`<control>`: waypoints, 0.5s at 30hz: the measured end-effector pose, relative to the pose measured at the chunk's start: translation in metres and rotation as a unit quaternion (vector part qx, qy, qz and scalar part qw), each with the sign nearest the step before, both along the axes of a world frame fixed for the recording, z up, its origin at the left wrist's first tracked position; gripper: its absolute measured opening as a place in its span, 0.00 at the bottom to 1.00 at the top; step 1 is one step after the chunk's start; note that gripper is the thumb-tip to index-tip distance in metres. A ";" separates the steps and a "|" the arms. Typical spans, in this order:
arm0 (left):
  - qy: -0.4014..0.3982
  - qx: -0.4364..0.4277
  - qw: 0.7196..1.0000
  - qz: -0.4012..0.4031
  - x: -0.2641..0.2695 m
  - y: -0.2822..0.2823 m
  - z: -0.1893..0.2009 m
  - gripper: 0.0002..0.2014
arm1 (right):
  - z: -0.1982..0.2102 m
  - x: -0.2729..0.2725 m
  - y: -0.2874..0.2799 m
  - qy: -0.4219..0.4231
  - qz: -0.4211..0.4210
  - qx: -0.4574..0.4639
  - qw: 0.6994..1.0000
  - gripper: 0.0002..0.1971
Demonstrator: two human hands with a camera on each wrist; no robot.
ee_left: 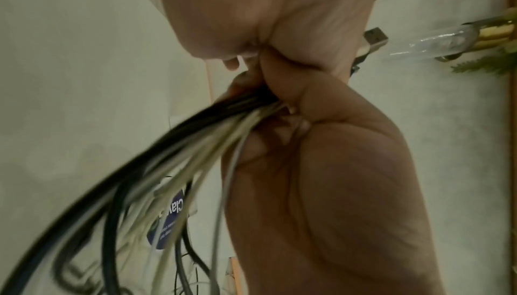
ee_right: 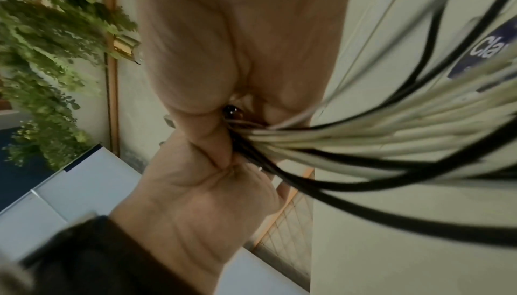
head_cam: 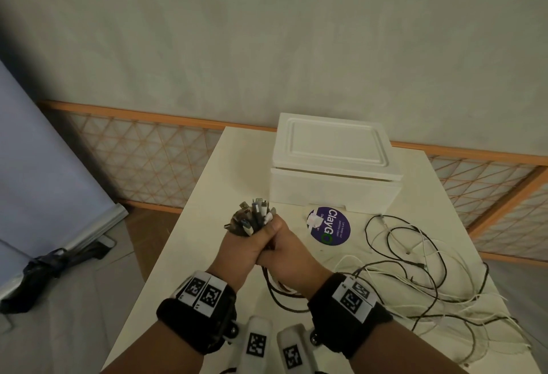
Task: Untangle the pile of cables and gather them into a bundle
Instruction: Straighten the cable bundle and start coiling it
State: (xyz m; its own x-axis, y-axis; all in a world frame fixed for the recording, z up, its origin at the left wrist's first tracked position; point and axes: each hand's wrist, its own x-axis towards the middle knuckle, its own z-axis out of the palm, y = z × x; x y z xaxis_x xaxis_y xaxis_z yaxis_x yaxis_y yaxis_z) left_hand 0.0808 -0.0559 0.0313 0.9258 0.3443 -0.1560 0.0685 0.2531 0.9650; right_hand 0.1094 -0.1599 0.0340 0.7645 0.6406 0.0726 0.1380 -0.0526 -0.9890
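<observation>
Both forearms reach forward over the near edge of the table, each with a black band at the wrist. The left hand (head_cam: 237, 247) and right hand (head_cam: 289, 250) meet, fingers curled tight together round 1 bunch of cables (head_cam: 255, 216).

Cables (head_cam: 415, 267), black and white, thin and flexible. One end of each is gathered into a single upright cluster, the plug ends (head_cam: 255, 216) (several metal USB-type connectors among them) fanned out at the top, above the white table (head_cam: 207, 195). Below the cluster the strands run together as a tight sheaf (ee_left: 196, 127), then spread rightward into loose, overlapping loops lying flat on the tabletop, some reaching its right edge.
</observation>
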 end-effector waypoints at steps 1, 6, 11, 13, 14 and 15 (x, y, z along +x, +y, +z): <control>-0.007 0.002 1.000 -0.012 -0.001 0.001 0.002 0.16 | -0.002 -0.001 0.001 -0.006 -0.010 0.002 1.000 0.26; -0.071 -0.074 0.993 -0.053 -0.003 0.004 0.002 0.31 | 0.002 0.004 0.002 -0.140 -0.058 -0.128 0.980 0.17; -0.063 -0.268 0.961 0.028 0.001 0.007 0.014 0.32 | 0.016 0.000 0.005 -0.215 -0.071 -0.250 0.941 0.21; -0.075 -0.254 0.964 0.031 0.003 0.015 0.024 0.25 | 0.020 -0.005 0.006 -0.236 -0.074 -0.268 0.931 0.25; -0.087 -0.217 0.972 0.018 0.003 0.018 0.026 0.24 | 0.021 -0.006 0.006 -0.244 -0.078 -0.272 0.928 0.22; -0.101 -0.168 0.981 0.011 0.003 0.020 0.027 0.23 | 0.021 -0.006 0.007 -0.252 -0.082 -0.279 0.923 0.17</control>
